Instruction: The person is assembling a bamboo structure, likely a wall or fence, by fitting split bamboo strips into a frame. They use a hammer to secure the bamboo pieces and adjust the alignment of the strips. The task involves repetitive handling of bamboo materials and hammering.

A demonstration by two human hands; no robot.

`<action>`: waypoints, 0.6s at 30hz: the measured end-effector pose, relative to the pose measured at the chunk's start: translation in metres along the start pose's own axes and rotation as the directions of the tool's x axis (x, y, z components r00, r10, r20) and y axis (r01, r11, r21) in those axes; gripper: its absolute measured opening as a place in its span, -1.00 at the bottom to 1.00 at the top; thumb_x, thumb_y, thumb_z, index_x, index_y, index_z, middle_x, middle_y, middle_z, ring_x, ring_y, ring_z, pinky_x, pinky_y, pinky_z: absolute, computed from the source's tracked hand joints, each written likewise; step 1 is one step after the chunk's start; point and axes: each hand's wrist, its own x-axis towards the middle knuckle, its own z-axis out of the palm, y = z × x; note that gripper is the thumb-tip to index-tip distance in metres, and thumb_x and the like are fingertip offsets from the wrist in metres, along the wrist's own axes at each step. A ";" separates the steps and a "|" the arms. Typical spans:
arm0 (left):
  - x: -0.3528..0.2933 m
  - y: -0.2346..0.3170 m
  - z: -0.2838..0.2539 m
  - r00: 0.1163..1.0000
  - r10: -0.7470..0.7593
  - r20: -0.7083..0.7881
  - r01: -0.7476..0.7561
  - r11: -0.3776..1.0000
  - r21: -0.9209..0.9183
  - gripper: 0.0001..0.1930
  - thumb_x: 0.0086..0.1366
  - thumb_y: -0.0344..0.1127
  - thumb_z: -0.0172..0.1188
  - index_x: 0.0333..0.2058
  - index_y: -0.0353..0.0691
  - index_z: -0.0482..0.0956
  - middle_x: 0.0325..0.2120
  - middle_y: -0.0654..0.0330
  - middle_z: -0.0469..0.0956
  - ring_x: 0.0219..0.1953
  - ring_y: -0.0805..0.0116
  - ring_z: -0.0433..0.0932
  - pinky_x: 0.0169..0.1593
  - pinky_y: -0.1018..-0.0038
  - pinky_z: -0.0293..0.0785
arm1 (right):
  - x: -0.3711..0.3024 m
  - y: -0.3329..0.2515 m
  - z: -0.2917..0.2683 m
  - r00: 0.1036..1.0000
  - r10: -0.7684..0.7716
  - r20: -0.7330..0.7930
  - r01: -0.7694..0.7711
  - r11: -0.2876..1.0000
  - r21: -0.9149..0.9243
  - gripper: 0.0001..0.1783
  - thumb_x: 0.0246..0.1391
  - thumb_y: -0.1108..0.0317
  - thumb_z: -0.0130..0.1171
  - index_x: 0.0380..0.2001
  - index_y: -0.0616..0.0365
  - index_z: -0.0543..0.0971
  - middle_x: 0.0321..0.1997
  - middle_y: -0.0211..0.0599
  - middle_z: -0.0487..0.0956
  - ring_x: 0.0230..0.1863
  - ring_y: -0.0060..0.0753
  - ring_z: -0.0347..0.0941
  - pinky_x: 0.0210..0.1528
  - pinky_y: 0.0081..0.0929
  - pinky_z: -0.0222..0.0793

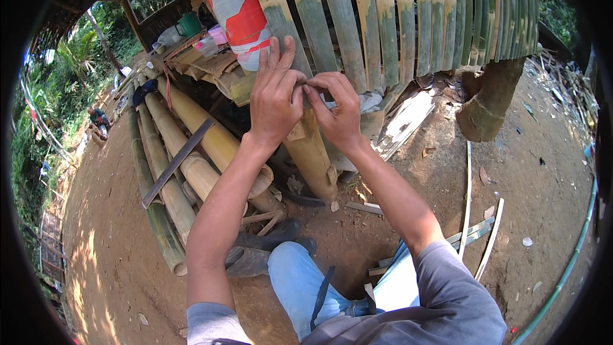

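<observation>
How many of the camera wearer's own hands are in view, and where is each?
2. The left hand shows near the lower end of the red-and-white wrapping; the right hand is just right of it, near the bamboo slats' lower ends.

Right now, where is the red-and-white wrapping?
In the head view, the red-and-white wrapping is at the top, left of centre, immediately left of the bamboo slats and just beyond the raised fingers of the left hand.
</observation>
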 end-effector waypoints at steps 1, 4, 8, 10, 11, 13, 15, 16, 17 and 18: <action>0.000 0.000 0.000 1.000 0.000 0.001 0.000 1.000 -0.004 -0.87 0.01 -0.58 0.22 -0.46 -0.31 0.46 0.30 -0.05 0.30 0.37 -0.16 0.16 0.40 -0.02 0.09 | 0.000 0.001 0.000 1.000 -0.002 -0.001 0.002 1.000 -0.001 -0.87 0.04 0.61 0.28 -0.30 0.27 0.59 -0.29 -0.19 0.58 -0.29 -0.32 0.53 -0.27 -0.47 0.46; 0.000 0.000 -0.001 1.000 0.002 0.001 -0.001 1.000 -0.022 -0.87 0.00 -0.58 0.23 -0.46 -0.31 0.47 0.30 -0.05 0.29 0.37 -0.15 0.16 0.40 -0.02 0.08 | 0.000 -0.001 0.001 0.999 0.036 -0.011 -0.035 0.999 0.034 -0.86 -0.01 0.57 0.29 -0.33 0.27 0.59 -0.30 -0.15 0.58 -0.27 -0.15 0.52 -0.23 -0.35 0.44; 0.000 -0.002 -0.003 1.000 0.005 0.016 -0.005 0.999 -0.041 -0.87 -0.01 -0.59 0.24 -0.45 -0.31 0.49 0.30 -0.07 0.29 0.38 -0.16 0.16 0.40 -0.02 0.08 | 0.001 -0.003 0.000 0.998 0.060 -0.011 -0.059 0.997 0.053 -0.87 -0.02 0.55 0.30 -0.34 0.26 0.59 -0.30 -0.13 0.58 -0.25 -0.07 0.52 -0.21 -0.28 0.43; 0.000 -0.003 -0.003 1.000 0.010 0.022 -0.009 0.999 -0.036 -0.86 -0.02 -0.59 0.24 -0.45 -0.31 0.49 0.30 -0.08 0.29 0.38 -0.16 0.15 0.40 -0.03 0.08 | 0.001 -0.004 0.000 0.999 0.050 -0.004 -0.050 0.998 0.038 -0.87 -0.02 0.54 0.30 -0.34 0.26 0.59 -0.30 -0.13 0.57 -0.25 -0.07 0.52 -0.20 -0.27 0.42; 0.000 -0.003 -0.004 1.000 0.012 0.025 -0.011 0.999 -0.033 -0.86 -0.02 -0.59 0.24 -0.45 -0.31 0.49 0.29 -0.08 0.29 0.38 -0.16 0.15 0.40 -0.03 0.07 | 0.001 -0.004 0.000 0.999 0.045 0.000 -0.045 0.998 0.031 -0.86 -0.02 0.54 0.30 -0.34 0.25 0.59 -0.30 -0.13 0.57 -0.25 -0.07 0.52 -0.20 -0.27 0.42; 0.000 -0.002 -0.002 1.000 0.013 0.019 -0.012 0.999 -0.035 -0.86 -0.02 -0.59 0.24 -0.45 -0.31 0.49 0.29 -0.08 0.29 0.38 -0.17 0.15 0.40 -0.03 0.07 | 0.001 -0.004 -0.001 0.999 0.052 -0.001 -0.052 0.998 0.033 -0.87 -0.02 0.54 0.30 -0.34 0.25 0.59 -0.29 -0.13 0.56 -0.24 -0.07 0.52 -0.20 -0.27 0.42; 0.000 -0.002 -0.001 1.000 0.012 0.012 -0.012 0.999 -0.043 -0.86 -0.02 -0.59 0.24 -0.45 -0.32 0.49 0.29 -0.08 0.29 0.38 -0.17 0.15 0.40 -0.03 0.07 | 0.000 -0.002 0.000 0.998 0.062 -0.002 -0.062 0.997 0.046 -0.87 -0.02 0.54 0.30 -0.34 0.25 0.59 -0.29 -0.13 0.56 -0.24 -0.07 0.52 -0.20 -0.27 0.42; 0.000 -0.003 0.000 1.000 0.012 0.009 -0.011 0.999 -0.050 -0.86 -0.02 -0.59 0.24 -0.45 -0.32 0.49 0.29 -0.08 0.29 0.38 -0.17 0.15 0.40 -0.03 0.07 | -0.001 -0.001 0.000 0.998 0.069 -0.003 -0.069 0.996 0.059 -0.87 -0.02 0.54 0.30 -0.34 0.25 0.59 -0.29 -0.13 0.56 -0.24 -0.07 0.52 -0.20 -0.28 0.42; 0.000 -0.003 0.000 1.000 0.011 0.005 -0.011 0.998 -0.057 -0.86 -0.02 -0.60 0.24 -0.45 -0.32 0.49 0.29 -0.08 0.29 0.38 -0.17 0.15 0.40 -0.03 0.07 | -0.001 0.000 0.000 0.997 0.076 -0.004 -0.076 0.995 0.071 -0.87 -0.02 0.54 0.30 -0.34 0.25 0.59 -0.29 -0.13 0.56 -0.24 -0.07 0.51 -0.20 -0.28 0.42; 0.000 -0.003 0.000 1.000 0.015 0.004 -0.014 0.998 -0.055 -0.86 -0.02 -0.60 0.24 -0.45 -0.32 0.49 0.29 -0.08 0.29 0.38 -0.17 0.15 0.40 -0.03 0.07 | -0.001 0.000 0.000 0.997 0.082 -0.005 -0.082 0.994 0.077 -0.87 -0.02 0.54 0.30 -0.34 0.25 0.59 -0.29 -0.13 0.56 -0.24 -0.07 0.51 -0.20 -0.28 0.42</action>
